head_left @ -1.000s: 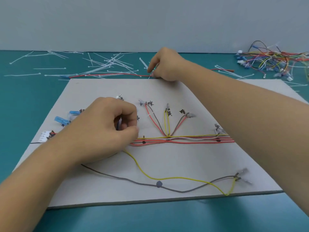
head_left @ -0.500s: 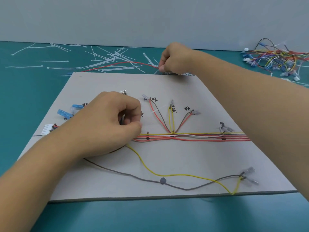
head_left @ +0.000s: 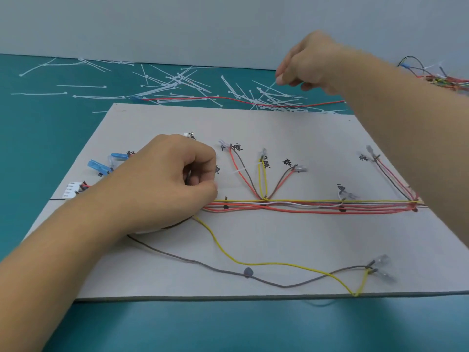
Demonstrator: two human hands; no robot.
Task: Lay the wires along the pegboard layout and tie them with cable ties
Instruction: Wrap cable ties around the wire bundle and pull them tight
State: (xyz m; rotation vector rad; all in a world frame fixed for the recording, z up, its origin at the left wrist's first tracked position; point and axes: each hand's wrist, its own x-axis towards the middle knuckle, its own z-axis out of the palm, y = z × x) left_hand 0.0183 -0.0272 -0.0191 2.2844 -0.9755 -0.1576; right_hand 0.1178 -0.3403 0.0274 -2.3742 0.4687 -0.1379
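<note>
Your left grip (head_left: 162, 184) is clenched on the left end of the bundle (head_left: 304, 207) at the board's (head_left: 279, 245) 9 o'clock, hiding what it pinches. Two blue terminals (head_left: 101, 166) sit just beyond it. One yellow wire (head_left: 266, 263) and one grey wire (head_left: 284, 286) sag toward the 6 o'clock edge, and the yellow reaches it. Bare board lies at 12. Your right grip (head_left: 307, 64), over the counter (head_left: 50, 138), pinches one tie (head_left: 270, 88). A wire heap (head_left: 446, 81) at 2 is cut off.

The left hand (head_left: 162, 184) covers the left end of the wire bundle (head_left: 304, 207) and whatever its grip pinches. The right forearm (head_left: 418, 148) hides the other end. The handwritten labels (head_left: 238, 147) are too blurred to read.
</note>
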